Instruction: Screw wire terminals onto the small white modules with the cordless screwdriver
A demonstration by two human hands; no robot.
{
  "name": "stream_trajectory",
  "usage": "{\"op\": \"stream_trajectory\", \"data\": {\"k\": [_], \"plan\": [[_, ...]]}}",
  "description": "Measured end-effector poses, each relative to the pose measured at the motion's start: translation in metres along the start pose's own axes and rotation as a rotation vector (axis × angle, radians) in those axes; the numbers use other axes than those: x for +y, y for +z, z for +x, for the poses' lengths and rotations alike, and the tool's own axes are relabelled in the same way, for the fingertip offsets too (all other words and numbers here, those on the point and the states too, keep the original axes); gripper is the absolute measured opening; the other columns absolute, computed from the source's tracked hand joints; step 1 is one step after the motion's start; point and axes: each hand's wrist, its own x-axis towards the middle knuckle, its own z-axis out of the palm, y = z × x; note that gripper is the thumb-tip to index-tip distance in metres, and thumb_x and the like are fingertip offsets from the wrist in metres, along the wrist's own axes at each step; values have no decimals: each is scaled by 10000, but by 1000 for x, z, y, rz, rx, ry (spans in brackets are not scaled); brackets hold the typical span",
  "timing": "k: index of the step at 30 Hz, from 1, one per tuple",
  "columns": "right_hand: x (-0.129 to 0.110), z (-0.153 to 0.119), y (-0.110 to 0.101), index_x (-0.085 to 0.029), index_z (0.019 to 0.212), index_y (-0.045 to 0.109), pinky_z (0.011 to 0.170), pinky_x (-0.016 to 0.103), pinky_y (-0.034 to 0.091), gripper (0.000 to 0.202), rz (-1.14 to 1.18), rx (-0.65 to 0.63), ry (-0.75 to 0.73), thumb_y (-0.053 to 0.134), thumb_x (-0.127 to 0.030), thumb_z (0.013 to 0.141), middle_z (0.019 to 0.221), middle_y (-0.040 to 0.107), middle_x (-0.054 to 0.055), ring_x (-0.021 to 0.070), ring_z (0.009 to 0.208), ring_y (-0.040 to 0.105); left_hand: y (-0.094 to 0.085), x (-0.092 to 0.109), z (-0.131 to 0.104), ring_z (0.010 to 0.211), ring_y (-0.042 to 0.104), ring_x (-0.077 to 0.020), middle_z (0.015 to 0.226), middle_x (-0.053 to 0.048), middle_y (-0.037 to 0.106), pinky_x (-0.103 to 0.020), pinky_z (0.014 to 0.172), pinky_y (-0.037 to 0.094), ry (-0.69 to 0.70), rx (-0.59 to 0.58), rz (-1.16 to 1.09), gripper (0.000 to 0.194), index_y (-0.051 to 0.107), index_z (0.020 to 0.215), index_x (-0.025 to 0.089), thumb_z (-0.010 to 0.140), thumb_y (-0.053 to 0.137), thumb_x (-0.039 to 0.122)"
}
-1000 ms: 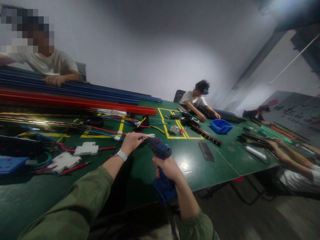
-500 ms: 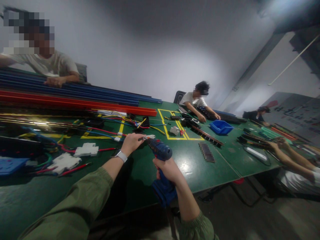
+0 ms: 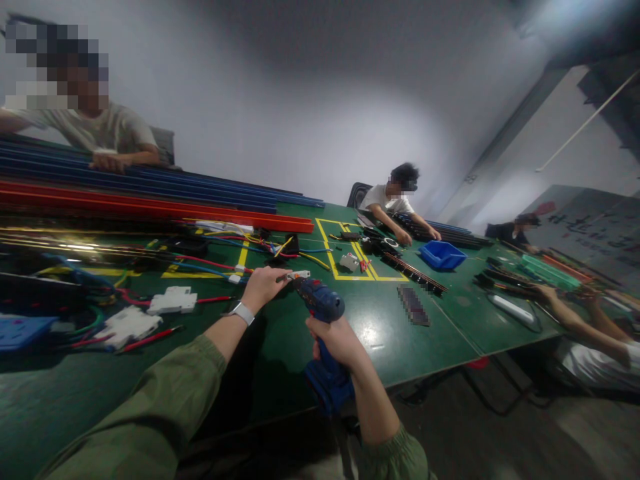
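Observation:
A blue cordless drill point(image 3: 321, 300) is gripped by the handle in my right hand point(image 3: 341, 339), its nose pointing left and away from me. My left hand point(image 3: 263, 287), with a watch on the wrist, pinches a small white part point(image 3: 301, 274) with a touch of orange, right at the tip of the drill. What exactly the part is cannot be made out, and the drill's nose hides some of it. Left of my hand, white circuit breakers point(image 3: 173, 300) with red wires lie on the green table point(image 3: 400, 353).
Long red trunking point(image 3: 240, 217) and blue rails point(image 3: 210, 187) run along the table's far left. A blue bin point(image 3: 443, 255) stands to the right, near a dark flat piece point(image 3: 414, 305). A power strip point(image 3: 513, 309) lies farther right. Several co-workers sit around the table.
My hands, the drill and the white part stay practically in place. At the right, a co-worker's hands have shifted slightly.

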Motion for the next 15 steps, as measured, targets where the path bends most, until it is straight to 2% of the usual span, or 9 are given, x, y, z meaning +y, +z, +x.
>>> {"op": "stream_trajectory", "data": {"k": [15], "plan": [[-5,-1,2,-199,753,465,404,224,409,161,-15,11,44,560,-322,792,549,497,-53,137,420,573,-4,3,0,943,668,-236,1050,-49,743,-312,830,452,-7,-25,7,327,724,1111,319,875,539,448]]}}
